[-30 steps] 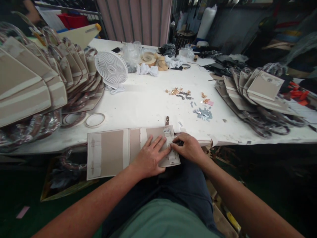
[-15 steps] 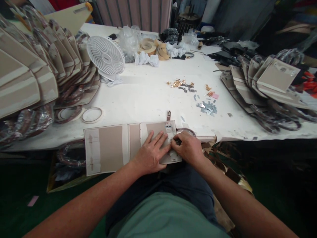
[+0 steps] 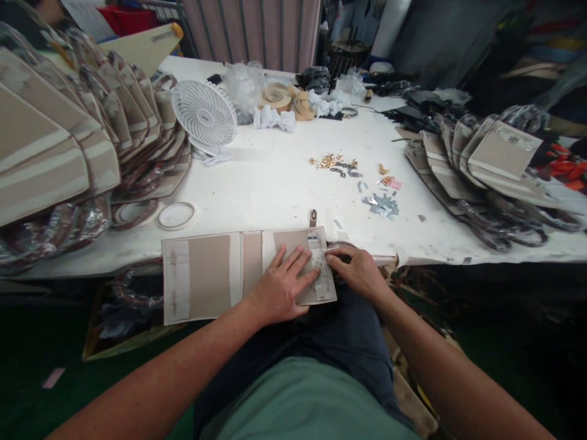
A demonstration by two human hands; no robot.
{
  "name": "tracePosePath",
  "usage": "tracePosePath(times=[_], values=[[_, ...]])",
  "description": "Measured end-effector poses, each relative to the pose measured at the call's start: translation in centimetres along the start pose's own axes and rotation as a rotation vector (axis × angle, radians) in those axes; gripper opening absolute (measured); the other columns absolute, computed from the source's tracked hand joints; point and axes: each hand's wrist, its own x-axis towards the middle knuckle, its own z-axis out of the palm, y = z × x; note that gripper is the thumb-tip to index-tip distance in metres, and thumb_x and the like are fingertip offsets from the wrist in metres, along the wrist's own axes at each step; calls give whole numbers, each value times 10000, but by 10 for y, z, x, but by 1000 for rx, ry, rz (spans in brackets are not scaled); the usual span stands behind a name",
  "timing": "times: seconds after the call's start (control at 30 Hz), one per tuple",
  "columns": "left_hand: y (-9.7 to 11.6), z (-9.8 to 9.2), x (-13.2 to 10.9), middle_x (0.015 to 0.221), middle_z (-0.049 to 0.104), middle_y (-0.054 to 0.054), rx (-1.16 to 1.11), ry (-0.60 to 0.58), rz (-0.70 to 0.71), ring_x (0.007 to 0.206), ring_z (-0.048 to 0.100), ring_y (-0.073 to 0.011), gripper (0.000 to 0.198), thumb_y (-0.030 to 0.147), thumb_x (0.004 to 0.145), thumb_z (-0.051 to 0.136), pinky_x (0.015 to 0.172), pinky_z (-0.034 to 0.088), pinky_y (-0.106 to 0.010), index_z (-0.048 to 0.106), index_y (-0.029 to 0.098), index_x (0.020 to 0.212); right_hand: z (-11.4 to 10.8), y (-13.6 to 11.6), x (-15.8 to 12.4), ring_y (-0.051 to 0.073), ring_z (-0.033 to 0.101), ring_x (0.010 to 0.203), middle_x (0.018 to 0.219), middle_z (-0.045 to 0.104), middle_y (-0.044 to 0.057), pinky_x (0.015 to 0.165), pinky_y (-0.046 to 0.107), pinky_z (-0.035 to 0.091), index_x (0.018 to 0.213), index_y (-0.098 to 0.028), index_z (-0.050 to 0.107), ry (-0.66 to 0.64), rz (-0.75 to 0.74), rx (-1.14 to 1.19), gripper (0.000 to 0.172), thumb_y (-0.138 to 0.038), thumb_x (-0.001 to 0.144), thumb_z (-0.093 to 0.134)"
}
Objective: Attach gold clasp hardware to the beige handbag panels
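A flat beige bag panel point(image 3: 210, 269) with pale tape strips lies across the table's front edge, over my lap. My left hand point(image 3: 283, 284) rests on its right part, fingers spread and pressing it flat. At the panel's right edge is my right hand point(image 3: 355, 269), thumb and forefinger drawn together close to the edge; whatever sits between them is too small to make out. A whitish strip point(image 3: 321, 269) runs down that end of the panel. A small brown tab with a metal fitting point(image 3: 313, 217) sticks out beyond the panel's far edge.
Small gold metal parts point(image 3: 331, 161) and thin silver plates point(image 3: 383, 205) lie in loose piles ahead. Stacks of bag panels with wrapped handles stand left point(image 3: 98, 134) and right point(image 3: 499, 153). A white fan point(image 3: 204, 116) and a tape roll point(image 3: 177, 215) are on the left.
My right hand has shifted slightly right, from over the whitish strip to the panel's edge. My left hand stays flat on the panel. The camera view has tilted a little.
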Motion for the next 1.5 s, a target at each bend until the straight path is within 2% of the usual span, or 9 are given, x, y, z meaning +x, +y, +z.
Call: tracePosePath(times=[0.07,0.17,0.37,0.57,0.8,0.93,1.03,1.17,1.5], values=[[0,0,0,1652,381,-203,-5,5,0,1565,278,-402,813,557,788,764,1285,129,-643,554,207,1492,-5,-2,1,232,700,907,974,779,56,820,337,525,1040,-194,803,1,37,102,286,-359,889,624],[-1,1,-1,1650,380,-211,-21,3,6,1568,267,-405,831,562,798,755,1285,119,-648,533,193,1508,-3,-8,2,195,661,714,836,750,33,655,299,514,1171,-165,762,-28,117,210,413,-385,835,668],[-3,2,-3,1625,417,-217,-47,22,13,1565,273,-401,812,588,819,736,1286,111,-648,544,177,1493,5,-14,9,163,601,627,790,726,44,539,262,474,895,-156,787,-54,225,206,308,-414,743,715],[-3,2,-4,1630,403,-228,-55,13,14,1566,264,-411,823,584,835,723,1279,122,-661,515,167,1512,3,-18,16,130,541,525,659,677,-1,504,243,443,905,-172,791,-198,300,251,289,-397,732,739],[-3,1,-5,1635,394,-228,-53,14,20,1559,280,-415,776,587,837,724,1278,129,-663,556,158,1462,8,-18,25,170,630,633,709,726,-3,581,259,461,910,-221,808,-178,202,-28,220,-367,796,691],[-4,3,-5,1644,377,-233,-52,24,25,1556,284,-420,777,578,820,748,1277,125,-667,563,163,1451,10,-16,27,185,684,757,829,771,-10,699,280,486,917,-248,810,-164,137,-104,165,-324,825,696],[-4,4,-6,1656,352,-237,-63,17,28,1559,274,-428,829,573,816,757,1274,122,-676,518,166,1497,12,-18,26,188,707,832,875,785,-19,775,289,485,898,-256,800,-145,93,-161,116,-270,843,699],[-4,3,-5,1656,352,-237,-74,13,17,1562,260,-430,938,552,816,760,1275,119,-680,405,139,1580,15,-21,25,200,712,821,858,783,-5,755,300,487,866,-241,781,-111,62,-225,69,-246,855,712],[-2,-1,-4,1634,401,-207,-48,-17,5,1561,263,-419,895,556,824,745,1280,114,-664,433,170,1568,11,-22,23,232,716,952,993,790,33,887,342,511,967,-239,785,-139,26,-252,155,-184,883,667]])
